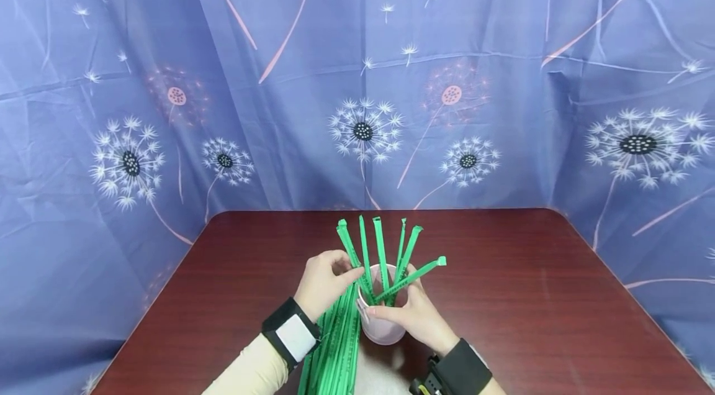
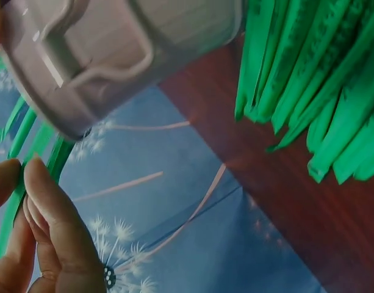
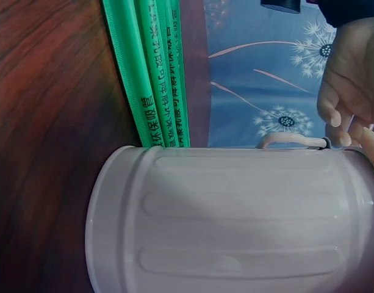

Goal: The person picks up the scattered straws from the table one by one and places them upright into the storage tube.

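At the far side, a blue dandelion-print curtain [image 1: 313, 146]. In front, a dark red-brown table [image 1: 530, 295] with a wood-like grain. At the near middle, a bundle of green wrapped straws [image 1: 337, 345], cut off by the near edge of view; probably light, loose and slick in the wrappers, so best drawn out singly. Just to the right, a pale ribbed bin [image 1: 385, 330] with a handle [image 3: 290, 140] on the left side; likely thin plastic, light and easily tipped, best steadied by rim or wall. Inside, fanned out, five standing straws [image 1: 382, 252], the rightmost tilted low over the rim. Right hand [image 1: 416, 314] clamped on the bin, thumb at the near rim, fingers round the right side. Left hand [image 1: 324, 277] at the left rim, thumb and fingertips together on the leftmost straw [image 1: 349, 243], lower end inside; probably stiff lengthwise yet easily creased, best pinched lightly around mid-length, clear of the flattened wrapper tip
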Available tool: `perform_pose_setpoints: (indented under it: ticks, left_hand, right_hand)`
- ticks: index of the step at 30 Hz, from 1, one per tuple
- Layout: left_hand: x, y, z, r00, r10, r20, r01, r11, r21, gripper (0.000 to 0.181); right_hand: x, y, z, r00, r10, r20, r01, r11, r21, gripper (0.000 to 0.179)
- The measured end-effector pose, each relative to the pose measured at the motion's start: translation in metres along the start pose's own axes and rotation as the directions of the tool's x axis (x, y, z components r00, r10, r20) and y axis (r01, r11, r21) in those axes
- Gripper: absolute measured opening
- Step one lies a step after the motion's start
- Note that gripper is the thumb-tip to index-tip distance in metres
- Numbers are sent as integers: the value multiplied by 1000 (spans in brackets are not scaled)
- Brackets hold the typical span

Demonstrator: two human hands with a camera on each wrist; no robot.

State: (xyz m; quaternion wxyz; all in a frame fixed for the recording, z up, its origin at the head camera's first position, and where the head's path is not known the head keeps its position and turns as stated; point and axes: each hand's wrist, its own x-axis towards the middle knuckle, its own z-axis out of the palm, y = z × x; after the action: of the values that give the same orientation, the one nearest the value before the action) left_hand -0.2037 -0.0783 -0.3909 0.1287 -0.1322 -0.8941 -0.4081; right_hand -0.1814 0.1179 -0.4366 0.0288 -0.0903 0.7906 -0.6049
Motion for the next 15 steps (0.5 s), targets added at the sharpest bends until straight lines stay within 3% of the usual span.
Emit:
perform_pose_setpoints:
  ticks: [8,15]
  left_hand:
    - [-4,-5,11,1000,15,7,-15,1000,22,17]
    - [-3,-20,4,995,-81,60,85,994,-73,38]
  right_hand:
    - [1,2,2,999,-38,-13,38,999,-36,98]
    - [2,3,2,998,-61,-20,60,997,-49,91]
